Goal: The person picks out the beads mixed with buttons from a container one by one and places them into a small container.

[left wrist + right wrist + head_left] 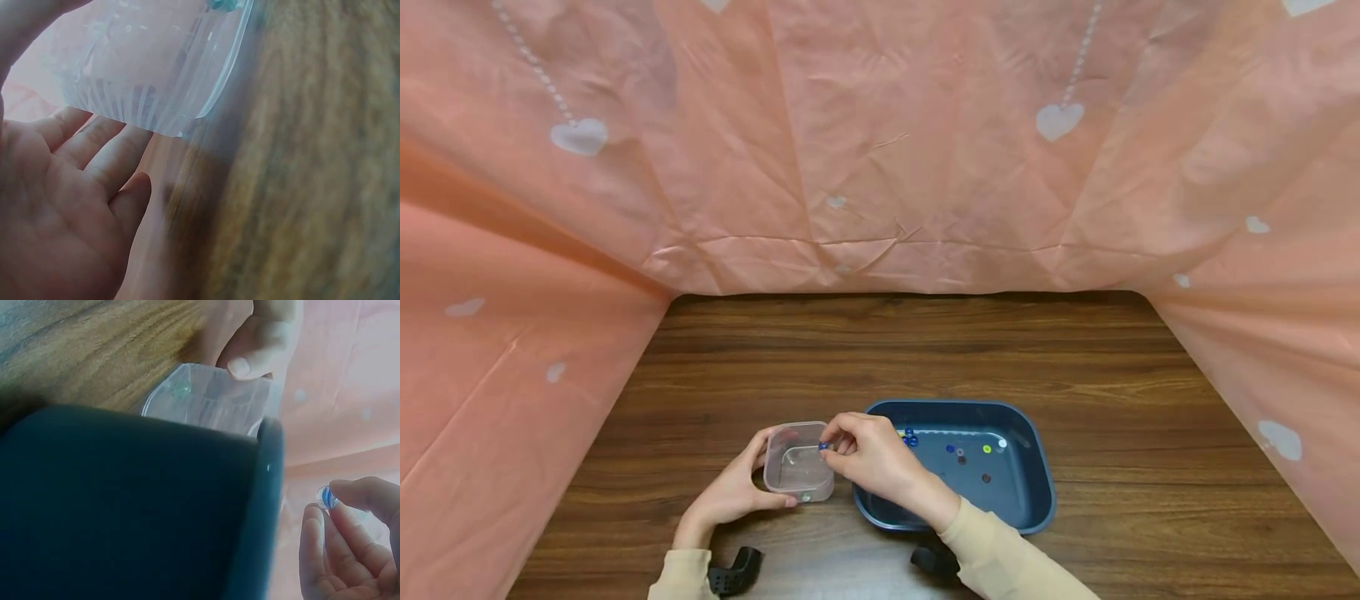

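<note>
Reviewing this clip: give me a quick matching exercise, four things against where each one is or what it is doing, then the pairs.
Things:
1. left hand
2. right hand
3. blue bead
4. blue tray

States:
A. pinched between fingertips over the clear container
B. on the wooden table, loose beads inside
C. grips the clear container's side
D. pinches a bead

Pairs: 1-C, 2-D, 3-A, 4-B

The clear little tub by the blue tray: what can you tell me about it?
The tub is a small, square, see-through plastic container with rounded corners and no lid, standing upright on the wooden table just left of the blue tray. A tiny greenish bead seems to lie inside. The left hand holds its near side, thumb on the front wall. The right hand pinches a blue bead above its opening.
</note>
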`<state>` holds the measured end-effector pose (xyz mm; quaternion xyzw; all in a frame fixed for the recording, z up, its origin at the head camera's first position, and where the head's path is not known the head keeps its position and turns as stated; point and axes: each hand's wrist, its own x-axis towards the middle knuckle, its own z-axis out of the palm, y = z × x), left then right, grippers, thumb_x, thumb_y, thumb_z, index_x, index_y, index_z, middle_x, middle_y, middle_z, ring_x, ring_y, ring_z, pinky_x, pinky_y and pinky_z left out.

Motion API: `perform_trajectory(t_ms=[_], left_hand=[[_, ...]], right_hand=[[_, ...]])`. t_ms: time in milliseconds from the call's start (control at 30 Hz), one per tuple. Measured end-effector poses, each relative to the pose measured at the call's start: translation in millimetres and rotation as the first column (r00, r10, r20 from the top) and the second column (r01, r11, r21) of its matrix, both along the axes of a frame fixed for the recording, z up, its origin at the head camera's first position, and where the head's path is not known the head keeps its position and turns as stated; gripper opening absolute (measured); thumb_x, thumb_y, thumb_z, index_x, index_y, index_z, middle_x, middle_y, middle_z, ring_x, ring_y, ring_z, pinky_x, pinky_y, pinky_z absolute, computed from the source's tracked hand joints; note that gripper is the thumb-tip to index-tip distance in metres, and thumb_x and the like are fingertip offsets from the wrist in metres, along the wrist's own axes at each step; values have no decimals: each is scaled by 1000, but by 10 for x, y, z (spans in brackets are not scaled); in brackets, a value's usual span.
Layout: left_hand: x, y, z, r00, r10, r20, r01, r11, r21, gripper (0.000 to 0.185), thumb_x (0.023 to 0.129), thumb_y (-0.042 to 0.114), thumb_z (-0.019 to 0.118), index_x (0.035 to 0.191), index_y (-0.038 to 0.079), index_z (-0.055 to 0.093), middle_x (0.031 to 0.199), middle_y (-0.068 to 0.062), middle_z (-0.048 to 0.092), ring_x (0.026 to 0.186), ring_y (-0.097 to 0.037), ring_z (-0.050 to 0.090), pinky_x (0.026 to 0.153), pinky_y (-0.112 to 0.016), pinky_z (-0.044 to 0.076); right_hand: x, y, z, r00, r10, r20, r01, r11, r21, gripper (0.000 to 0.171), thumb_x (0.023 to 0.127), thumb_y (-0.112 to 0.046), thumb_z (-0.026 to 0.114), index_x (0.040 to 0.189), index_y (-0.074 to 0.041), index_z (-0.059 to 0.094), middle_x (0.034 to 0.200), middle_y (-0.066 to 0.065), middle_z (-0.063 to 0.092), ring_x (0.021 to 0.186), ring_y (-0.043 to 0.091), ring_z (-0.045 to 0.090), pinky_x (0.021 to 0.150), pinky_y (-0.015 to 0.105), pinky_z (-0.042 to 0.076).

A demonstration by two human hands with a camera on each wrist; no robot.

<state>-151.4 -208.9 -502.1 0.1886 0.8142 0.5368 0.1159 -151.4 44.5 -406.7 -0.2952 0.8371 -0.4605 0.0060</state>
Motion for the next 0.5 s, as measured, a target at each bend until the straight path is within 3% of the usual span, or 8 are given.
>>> perform_trajectory(t_ms=[300, 500], left_hand=[[5, 1, 14, 998, 27, 60, -26, 1000, -5, 95, 72, 22, 88, 148, 15, 31, 150, -11, 41, 129, -33, 48, 95, -34, 42], [-5, -3, 13, 998, 30, 58, -29, 999, -13, 94, 72, 21, 88, 147, 14, 32, 149, -13, 42, 128, -34, 49, 95, -34, 41]], right_hand=[[10, -82, -36, 1000, -5, -6, 5, 1000, -20, 9, 82, 1, 72, 90, -3, 69, 86, 10, 68, 69, 5, 58, 62, 18, 48], [-6, -117, -50, 1000, -12, -25, 11, 1000, -21, 9, 83, -2, 73, 91, -4, 69, 87, 10, 68, 68, 5, 58, 61, 17, 47]])
